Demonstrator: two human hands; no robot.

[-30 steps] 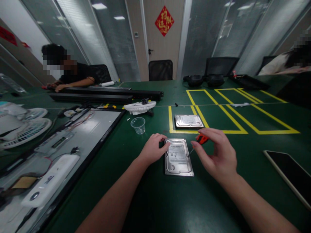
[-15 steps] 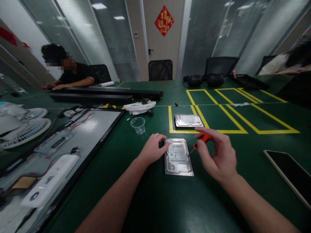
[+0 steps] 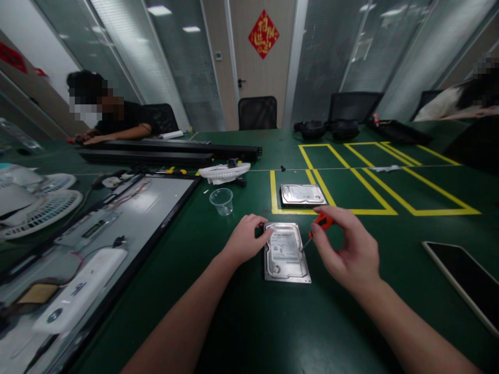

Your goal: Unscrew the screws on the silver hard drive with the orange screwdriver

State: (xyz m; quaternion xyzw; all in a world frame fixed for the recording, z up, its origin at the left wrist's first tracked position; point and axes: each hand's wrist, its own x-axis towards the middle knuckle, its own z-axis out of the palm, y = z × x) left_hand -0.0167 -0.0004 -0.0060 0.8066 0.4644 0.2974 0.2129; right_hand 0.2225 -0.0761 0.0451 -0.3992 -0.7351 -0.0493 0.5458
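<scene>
A silver hard drive (image 3: 286, 254) with a label lies flat on the green table before me. My left hand (image 3: 247, 236) grips its upper left corner, the thumb on the top edge and the fingers along the side. Between the thumb and fingers of my right hand (image 3: 349, 249) is a screwdriver (image 3: 323, 222) with a red-orange and black handle. Its thin shaft slants down to the left, and the tip meets the drive's right edge. A second hard drive (image 3: 302, 194) rests just beyond, inside a yellow taped box.
A clear plastic cup (image 3: 221, 201) stands left of the drives, near a white fan part (image 3: 224, 171). An opened display panel (image 3: 156, 208) fills the left side. At right lies a phone (image 3: 463, 280). Across the table sits a person (image 3: 120, 119) behind long black bars (image 3: 167, 156).
The screwdriver handle has turned slightly and shifted a little left in my right hand's fingers. My left hand and the hard drive have stayed in place.
</scene>
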